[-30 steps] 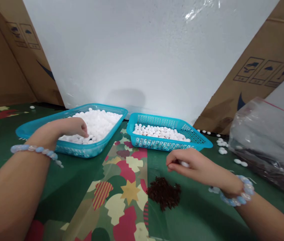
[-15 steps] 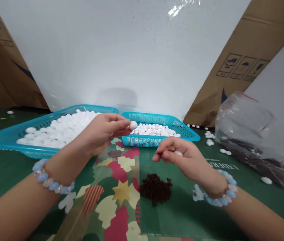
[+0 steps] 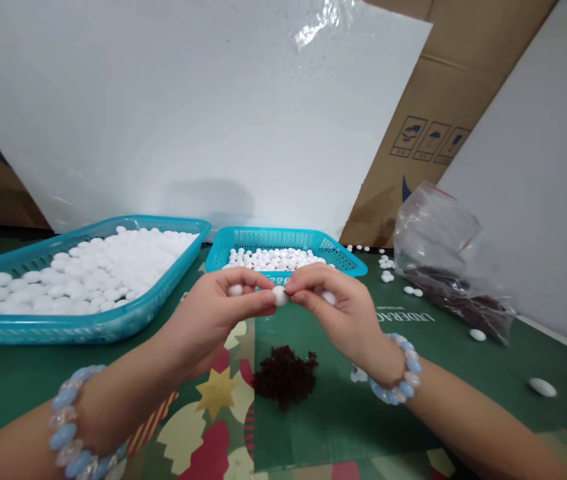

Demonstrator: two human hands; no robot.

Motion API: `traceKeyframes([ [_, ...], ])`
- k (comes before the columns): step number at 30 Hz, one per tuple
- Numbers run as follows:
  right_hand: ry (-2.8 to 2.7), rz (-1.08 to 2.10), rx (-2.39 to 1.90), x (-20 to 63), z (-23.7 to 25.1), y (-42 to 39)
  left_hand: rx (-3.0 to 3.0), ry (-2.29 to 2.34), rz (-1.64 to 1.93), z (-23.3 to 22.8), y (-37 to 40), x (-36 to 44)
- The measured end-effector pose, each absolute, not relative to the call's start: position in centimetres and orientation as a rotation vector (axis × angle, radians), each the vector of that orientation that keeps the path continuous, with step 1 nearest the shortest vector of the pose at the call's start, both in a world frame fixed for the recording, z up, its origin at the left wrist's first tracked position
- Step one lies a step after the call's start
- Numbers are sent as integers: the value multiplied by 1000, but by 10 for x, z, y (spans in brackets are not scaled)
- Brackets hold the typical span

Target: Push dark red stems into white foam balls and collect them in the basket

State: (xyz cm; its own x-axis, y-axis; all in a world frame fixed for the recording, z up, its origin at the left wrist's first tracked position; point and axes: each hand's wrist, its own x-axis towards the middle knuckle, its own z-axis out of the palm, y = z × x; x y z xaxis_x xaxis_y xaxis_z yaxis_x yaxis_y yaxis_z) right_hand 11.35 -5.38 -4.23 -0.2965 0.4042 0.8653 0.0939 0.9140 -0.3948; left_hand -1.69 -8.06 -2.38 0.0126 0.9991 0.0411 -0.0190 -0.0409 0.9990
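head | green patterned table cover (image 3: 343,427) | white board (image 3: 188,107) behind | both hands pinch one white bead (image 3: 279,295)

Brightness: bright, even, soft light from above.
Glare: a shiny patch on the plastic film over the white board (image 3: 323,20), high above the hands (image 3: 278,297).
Shadows: a faint grey one on the board beyond the hands; soft ones under the wrists on the bench (image 3: 463,373).
Blur: forearms at the lower corners smear slightly.
Distortion: wide-angle stretch, straight edges lean outward at both sides.

left basket (image 3: 63,327) cut off, bag (image 3: 443,260) contents perhaps dried bits
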Motion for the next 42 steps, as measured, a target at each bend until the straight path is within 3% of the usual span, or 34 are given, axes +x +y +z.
traceKeyframes([
  [7, -1859, 221, -387, 112, -45, -60, 1178, 1198, 1260, -26, -84, -15],
  [21, -1780, 429, -277, 113, -41, -63, 1312, 942, 1361, -27, -88, -16],
  [32, -1785, 415, -314, 113, -39, -66, 1438, 895, 1383, -26, -90, -19],
  [42, -1819, 353, -276, 113, -39, -69, 1716, 1106, 1380, -25, -95, -20],
])
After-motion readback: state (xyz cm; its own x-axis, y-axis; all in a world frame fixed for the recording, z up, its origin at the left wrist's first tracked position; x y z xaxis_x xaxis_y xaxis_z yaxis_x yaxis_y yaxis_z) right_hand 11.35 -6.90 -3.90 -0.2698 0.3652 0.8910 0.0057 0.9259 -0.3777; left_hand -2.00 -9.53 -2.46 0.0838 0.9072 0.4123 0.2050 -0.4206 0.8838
